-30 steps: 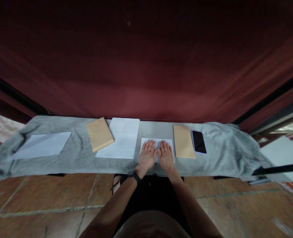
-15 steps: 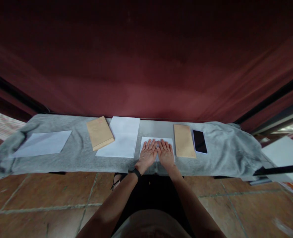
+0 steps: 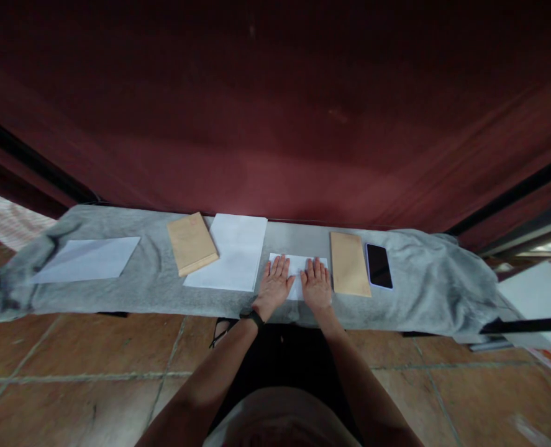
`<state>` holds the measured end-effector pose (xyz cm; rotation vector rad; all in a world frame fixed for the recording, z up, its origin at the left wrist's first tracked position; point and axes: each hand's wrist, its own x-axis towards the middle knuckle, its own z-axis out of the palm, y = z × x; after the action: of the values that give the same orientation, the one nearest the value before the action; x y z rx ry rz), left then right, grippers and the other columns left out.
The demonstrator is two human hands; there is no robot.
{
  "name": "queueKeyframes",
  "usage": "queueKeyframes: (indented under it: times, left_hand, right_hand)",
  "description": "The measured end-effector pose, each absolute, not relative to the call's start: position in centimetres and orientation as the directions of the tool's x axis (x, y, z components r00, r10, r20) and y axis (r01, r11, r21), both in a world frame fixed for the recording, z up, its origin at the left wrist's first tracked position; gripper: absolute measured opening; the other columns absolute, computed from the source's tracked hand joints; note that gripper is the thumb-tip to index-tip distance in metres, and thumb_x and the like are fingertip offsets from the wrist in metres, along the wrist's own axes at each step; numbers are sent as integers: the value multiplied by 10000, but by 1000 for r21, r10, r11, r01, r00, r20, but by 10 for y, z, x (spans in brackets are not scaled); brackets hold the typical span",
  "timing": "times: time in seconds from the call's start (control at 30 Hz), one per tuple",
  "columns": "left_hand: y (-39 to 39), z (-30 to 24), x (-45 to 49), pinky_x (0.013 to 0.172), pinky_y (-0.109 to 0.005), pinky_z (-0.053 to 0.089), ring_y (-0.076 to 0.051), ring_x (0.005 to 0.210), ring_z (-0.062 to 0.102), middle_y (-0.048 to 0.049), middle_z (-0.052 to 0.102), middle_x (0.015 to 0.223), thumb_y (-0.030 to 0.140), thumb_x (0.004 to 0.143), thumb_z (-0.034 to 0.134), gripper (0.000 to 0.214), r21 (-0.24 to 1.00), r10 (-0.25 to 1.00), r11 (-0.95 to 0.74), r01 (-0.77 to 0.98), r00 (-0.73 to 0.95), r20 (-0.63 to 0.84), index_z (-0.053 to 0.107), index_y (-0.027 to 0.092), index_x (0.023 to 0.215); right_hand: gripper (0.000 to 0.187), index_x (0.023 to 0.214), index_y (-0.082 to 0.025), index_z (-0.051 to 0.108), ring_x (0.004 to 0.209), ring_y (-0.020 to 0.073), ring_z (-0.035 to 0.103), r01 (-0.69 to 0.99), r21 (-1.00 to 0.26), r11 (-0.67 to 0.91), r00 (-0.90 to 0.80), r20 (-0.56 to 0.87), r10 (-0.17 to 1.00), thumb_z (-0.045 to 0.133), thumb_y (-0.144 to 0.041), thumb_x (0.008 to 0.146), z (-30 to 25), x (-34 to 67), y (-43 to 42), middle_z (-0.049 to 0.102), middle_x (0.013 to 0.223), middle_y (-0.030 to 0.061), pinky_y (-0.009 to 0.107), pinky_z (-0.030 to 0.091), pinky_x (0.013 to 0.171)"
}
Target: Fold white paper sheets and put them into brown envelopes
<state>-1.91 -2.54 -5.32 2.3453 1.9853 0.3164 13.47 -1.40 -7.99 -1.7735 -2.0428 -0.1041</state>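
Note:
A small white sheet of paper (image 3: 295,264), perhaps folded, lies in front of me on the grey cloth. My left hand (image 3: 275,285) rests flat on its left part, fingers stretched forward, a dark band round the wrist. On the right part lies my right hand (image 3: 317,287), palm down, with its fingers out. A strip of paper shows between the two hands. Just right of the paper is a brown envelope (image 3: 350,264). To the left, a stack of larger white sheets (image 3: 241,251) has several brown envelopes (image 3: 191,242) lying over its left edge.
A phone (image 3: 379,266) lies right of the single envelope. Another white sheet (image 3: 89,259) is at the far left of the cloth-covered bench (image 3: 149,298). A dark red panel (image 3: 275,155) rises along the far edge. Tiled floor (image 3: 93,354) is below.
My hands have slid apart on the small paper, the left one to the left and the right one to the right. The view has shifted slightly.

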Motion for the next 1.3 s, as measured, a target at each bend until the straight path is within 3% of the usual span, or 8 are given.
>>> queueKeyframes:
  times: [0.7, 0.9, 1.1, 1.3]
  left_hand:
    - [-36, -49, -26, 1257, -467, 96, -250, 1507, 254, -119, 357, 1588, 373, 1011, 305, 582, 162, 975, -201, 966, 181, 128, 375, 105, 1522]
    - [-36, -55, -28, 1245, -449, 178, -238, 1510, 244, -110, 336, 1599, 378, 1006, 317, 589, 192, 981, -171, 966, 148, 127, 355, 120, 1534]
    - [-38, -57, -28, 1236, -443, 217, -266, 1509, 244, -174, 312, 1601, 356, 1002, 318, 605, 215, 987, -115, 970, 88, 135, 357, 35, 1513]
    - [-43, -54, -28, 1201, -408, 308, -281, 1482, 310, -222, 319, 1592, 225, 958, 358, 573, 326, 987, -8, 945, -45, 154, 379, -15, 1478]
  right_hand:
    - [601, 1505, -8, 366, 1403, 334, 415, 957, -199, 213, -122, 393, 911, 305, -392, 1046, -82, 152, -47, 414, 1525, 260, 518, 346, 1129]
    - [605, 1537, -25, 305, 1430, 328, 379, 956, -214, 200, -111, 366, 924, 285, -375, 1044, -81, 152, -65, 387, 1544, 252, 523, 341, 1135]
    - [631, 1554, -51, 276, 1428, 313, 389, 960, -188, 208, -127, 368, 921, 275, -429, 1049, -80, 156, -84, 400, 1545, 230, 494, 335, 1148]
    - [650, 1546, -41, 290, 1438, 309, 372, 960, -159, 230, -160, 364, 917, 302, -456, 1047, -83, 166, -98, 389, 1553, 225, 479, 328, 1157]
